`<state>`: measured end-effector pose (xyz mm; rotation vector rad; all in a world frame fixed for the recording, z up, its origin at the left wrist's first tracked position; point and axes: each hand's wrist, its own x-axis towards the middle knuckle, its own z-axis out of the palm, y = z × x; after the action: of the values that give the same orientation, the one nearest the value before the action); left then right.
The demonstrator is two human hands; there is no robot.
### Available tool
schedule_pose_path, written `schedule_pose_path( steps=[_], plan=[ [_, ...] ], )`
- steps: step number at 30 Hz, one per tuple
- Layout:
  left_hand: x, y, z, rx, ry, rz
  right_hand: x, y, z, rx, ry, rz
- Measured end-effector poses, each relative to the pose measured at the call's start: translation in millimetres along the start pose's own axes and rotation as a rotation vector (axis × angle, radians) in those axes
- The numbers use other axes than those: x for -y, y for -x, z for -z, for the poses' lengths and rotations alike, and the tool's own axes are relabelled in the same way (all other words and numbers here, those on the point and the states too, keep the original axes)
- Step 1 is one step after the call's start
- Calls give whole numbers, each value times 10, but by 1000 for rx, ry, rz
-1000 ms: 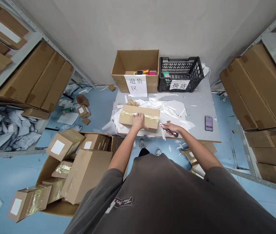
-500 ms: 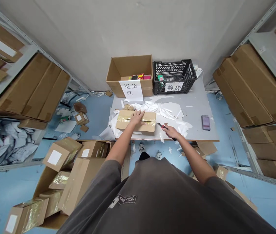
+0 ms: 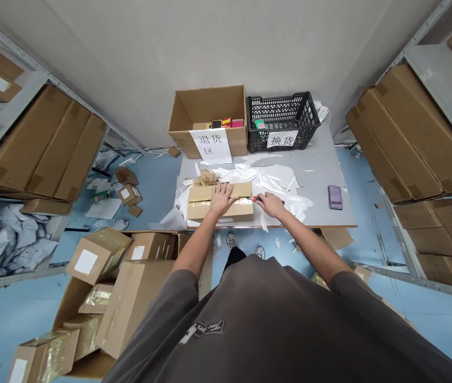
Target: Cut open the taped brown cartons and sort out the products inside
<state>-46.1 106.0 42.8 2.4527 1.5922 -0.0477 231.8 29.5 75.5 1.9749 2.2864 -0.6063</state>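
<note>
A taped cardboard box (image 3: 205,210) lies near the front edge of the table, with shiny tape along its top. My left hand (image 3: 221,199) rests flat on top of it, fingers spread. In my right hand (image 3: 271,204) is a box cutter (image 3: 256,199) with a red part on it, its front end at the box's right end by the tape seam. The blade itself is too small to make out. Crumpled brown paper (image 3: 206,177) lies just behind the box, and torn white paper scraps (image 3: 245,173) are strewn around it.
At the back of the table (image 3: 321,170) stand an open carton (image 3: 178,139) and a black plastic crate (image 3: 253,141), both with paper signs and small boxes inside. A phone-like device (image 3: 335,197) lies at right. A large carton of parcels (image 3: 124,303) sits on the floor at left; shelves flank both sides.
My right hand has moved left and slightly up, bringing the cutter to the box's right end. My left hand stays on the box, its fingers now more spread. The view has shifted slightly.
</note>
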Motion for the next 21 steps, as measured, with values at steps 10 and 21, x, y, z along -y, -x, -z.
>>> schedule_pose_path(
  steps=[10,21],
  plan=[
    [-68,112,130,13,25,29,-190,-160,-196,-89,-166,-37],
    [-30,126,100,13,66,31,-867,-217,-906,-276,-1082,-739]
  ],
)
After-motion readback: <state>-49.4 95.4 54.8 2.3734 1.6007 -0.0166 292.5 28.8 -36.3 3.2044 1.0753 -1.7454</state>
